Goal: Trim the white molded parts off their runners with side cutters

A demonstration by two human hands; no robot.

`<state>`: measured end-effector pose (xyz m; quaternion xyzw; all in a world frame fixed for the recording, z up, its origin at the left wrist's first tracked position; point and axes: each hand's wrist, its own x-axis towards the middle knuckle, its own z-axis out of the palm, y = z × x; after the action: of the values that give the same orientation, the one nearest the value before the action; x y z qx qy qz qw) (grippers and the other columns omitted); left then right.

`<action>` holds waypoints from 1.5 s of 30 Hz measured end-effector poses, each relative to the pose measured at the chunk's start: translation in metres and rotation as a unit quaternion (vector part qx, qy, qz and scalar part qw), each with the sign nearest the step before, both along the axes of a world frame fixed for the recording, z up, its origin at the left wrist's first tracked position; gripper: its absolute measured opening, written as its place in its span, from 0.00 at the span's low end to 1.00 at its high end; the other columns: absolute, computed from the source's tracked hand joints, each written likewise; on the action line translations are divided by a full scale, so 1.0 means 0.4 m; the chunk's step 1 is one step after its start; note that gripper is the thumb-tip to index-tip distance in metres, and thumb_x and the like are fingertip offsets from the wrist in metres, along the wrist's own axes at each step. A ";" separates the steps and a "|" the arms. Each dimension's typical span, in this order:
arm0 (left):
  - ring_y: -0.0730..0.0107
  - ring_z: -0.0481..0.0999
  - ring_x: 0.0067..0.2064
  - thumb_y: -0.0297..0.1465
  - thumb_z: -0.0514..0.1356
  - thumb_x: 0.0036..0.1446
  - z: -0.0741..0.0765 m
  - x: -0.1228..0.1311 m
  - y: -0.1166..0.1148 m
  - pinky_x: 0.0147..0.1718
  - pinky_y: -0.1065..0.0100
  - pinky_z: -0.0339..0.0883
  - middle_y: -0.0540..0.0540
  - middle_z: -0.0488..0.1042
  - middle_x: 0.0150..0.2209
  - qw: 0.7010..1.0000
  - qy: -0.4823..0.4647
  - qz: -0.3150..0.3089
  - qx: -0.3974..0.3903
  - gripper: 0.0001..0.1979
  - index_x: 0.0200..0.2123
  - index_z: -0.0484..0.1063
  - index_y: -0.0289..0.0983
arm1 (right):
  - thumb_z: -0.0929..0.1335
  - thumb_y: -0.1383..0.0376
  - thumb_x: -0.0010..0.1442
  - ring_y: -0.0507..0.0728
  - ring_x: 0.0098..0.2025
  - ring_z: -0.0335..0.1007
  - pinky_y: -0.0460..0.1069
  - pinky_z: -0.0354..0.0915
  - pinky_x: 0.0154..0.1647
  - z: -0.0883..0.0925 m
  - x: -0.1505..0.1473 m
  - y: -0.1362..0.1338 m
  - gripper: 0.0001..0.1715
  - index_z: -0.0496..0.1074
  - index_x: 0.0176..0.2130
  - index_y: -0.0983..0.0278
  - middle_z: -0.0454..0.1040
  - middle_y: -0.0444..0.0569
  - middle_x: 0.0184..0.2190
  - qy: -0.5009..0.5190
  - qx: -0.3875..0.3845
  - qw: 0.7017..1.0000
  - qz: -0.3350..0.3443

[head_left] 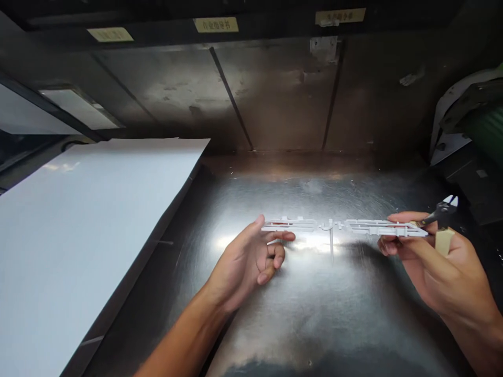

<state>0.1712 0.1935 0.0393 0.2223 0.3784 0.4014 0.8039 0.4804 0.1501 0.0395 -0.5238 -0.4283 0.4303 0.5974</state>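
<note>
Head view: left hand [247, 263] and right hand [434, 264] well apart, both raised just above the bench, with a white plastic moulding [338, 226] spanning the gap between them. Left hand palm-up and half curled, thumb tip [259, 220] at the moulding's left end; whether that end is actually pinched, impossible to make out. Right end held between the right thumb and fingers, partly hidden by them. Also in the right hand, a pair of side cutters [442, 213], silver jaws open and pointing up and away, black upper part showing, tan handle grip [444, 241] sunk into the palm with its lower end out of sight.

Below the moulding's middle, a thin plastic stem [332, 244], its end lost in glare. Under everything, a scratched stainless steel bench [275, 319], with a large white sheet [78, 246] beside it on the left. Beyond, a dark metal back panel [275, 99] with paper labels [216, 24], their print too small to read. At the right edge, a green roll [486, 131], cut off by the frame.
</note>
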 end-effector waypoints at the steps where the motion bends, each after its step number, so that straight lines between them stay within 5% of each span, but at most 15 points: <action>1: 0.74 0.74 0.27 0.44 0.79 0.59 -0.002 -0.001 0.000 0.13 0.81 0.63 0.38 0.80 0.42 0.999 -0.011 -0.033 -0.009 0.25 0.47 0.82 0.29 | 0.83 0.53 0.64 0.56 0.31 0.75 0.50 0.75 0.34 0.003 0.003 0.002 0.14 0.86 0.45 0.57 0.76 0.48 0.30 -0.003 0.005 1.000 -0.016; 5: 0.72 0.76 0.25 0.40 0.77 0.61 -0.012 -0.004 -0.006 0.12 0.81 0.64 0.40 0.80 0.38 0.993 -0.021 -0.114 0.003 0.18 0.43 0.81 0.32 | 0.85 0.51 0.59 0.58 0.33 0.77 0.52 0.77 0.33 0.010 0.023 -0.001 0.20 0.87 0.47 0.57 0.80 0.50 0.34 -0.008 0.006 0.999 -0.049; 11: 0.72 0.73 0.20 0.52 0.80 0.57 -0.020 0.010 -0.022 0.13 0.79 0.65 0.43 0.79 0.28 0.976 0.097 -0.191 0.024 0.30 0.36 0.70 0.36 | 0.81 0.49 0.66 0.59 0.39 0.79 0.51 0.76 0.37 -0.005 0.044 -0.008 0.22 0.86 0.54 0.55 0.82 0.51 0.40 -0.098 -0.001 0.995 -0.022; 16: 0.70 0.75 0.24 0.50 0.80 0.59 -0.018 0.034 -0.032 0.17 0.76 0.71 0.40 0.83 0.33 0.972 0.184 -0.070 0.129 0.29 0.50 0.78 0.34 | 0.80 0.55 0.70 0.53 0.31 0.71 0.49 0.67 0.32 0.004 0.038 0.005 0.15 0.82 0.52 0.59 0.77 0.46 0.35 -0.170 0.103 0.961 -0.190; 20: 0.67 0.78 0.29 0.46 0.77 0.64 -0.022 0.046 -0.052 0.22 0.74 0.76 0.38 0.86 0.38 0.934 0.273 0.039 0.226 0.25 0.53 0.83 0.33 | 0.71 0.47 0.78 0.52 0.26 0.63 0.49 0.61 0.26 -0.010 0.010 -0.032 0.20 0.79 0.53 0.60 0.72 0.46 0.32 -0.144 0.084 0.986 -0.021; 25: 0.70 0.79 0.29 0.43 0.74 0.68 -0.037 0.039 -0.080 0.20 0.78 0.74 0.44 0.85 0.36 0.901 0.314 0.077 0.290 0.17 0.52 0.87 0.38 | 0.65 0.54 0.84 0.52 0.32 0.71 0.48 0.66 0.35 -0.020 -0.054 -0.085 0.16 0.80 0.54 0.58 0.75 0.44 0.34 -0.331 0.058 0.927 0.167; 30: 0.75 0.81 0.30 0.36 0.73 0.70 -0.034 0.038 -0.086 0.22 0.81 0.72 0.49 0.87 0.42 0.864 0.353 0.075 0.351 0.09 0.51 0.90 0.45 | 0.64 0.57 0.85 0.52 0.45 0.78 0.47 0.68 0.44 -0.005 -0.080 -0.083 0.15 0.77 0.48 0.56 0.78 0.41 0.42 -0.375 0.044 0.905 0.195; 35: 0.75 0.86 0.36 0.33 0.72 0.70 -0.020 0.047 -0.084 0.23 0.83 0.71 0.53 0.88 0.45 0.853 0.364 0.075 0.368 0.08 0.49 0.90 0.47 | 0.63 0.56 0.86 0.49 0.51 0.77 0.45 0.67 0.52 -0.010 -0.078 -0.080 0.13 0.77 0.54 0.53 0.79 0.38 0.50 -0.359 0.014 0.907 0.219; 42: 0.74 0.88 0.41 0.32 0.72 0.70 -0.021 0.048 -0.087 0.46 0.82 0.82 0.55 0.88 0.45 0.843 0.378 0.077 0.376 0.08 0.49 0.90 0.48 | 0.63 0.58 0.86 0.48 0.45 0.74 0.44 0.66 0.47 -0.008 -0.092 -0.075 0.13 0.76 0.51 0.53 0.78 0.36 0.44 -0.312 -0.001 0.918 0.244; 45: 0.75 0.88 0.42 0.30 0.72 0.70 -0.023 0.050 -0.086 0.47 0.82 0.81 0.56 0.88 0.46 0.840 0.374 0.072 0.386 0.09 0.50 0.90 0.48 | 0.62 0.58 0.86 0.48 0.43 0.74 0.44 0.66 0.46 -0.009 -0.091 -0.078 0.14 0.76 0.50 0.54 0.78 0.36 0.43 -0.309 -0.002 0.919 0.246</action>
<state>0.1911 0.1591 0.0302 0.6200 0.4798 0.4580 0.4191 0.4439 0.1190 0.0361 -0.5105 -0.7060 0.3811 0.3093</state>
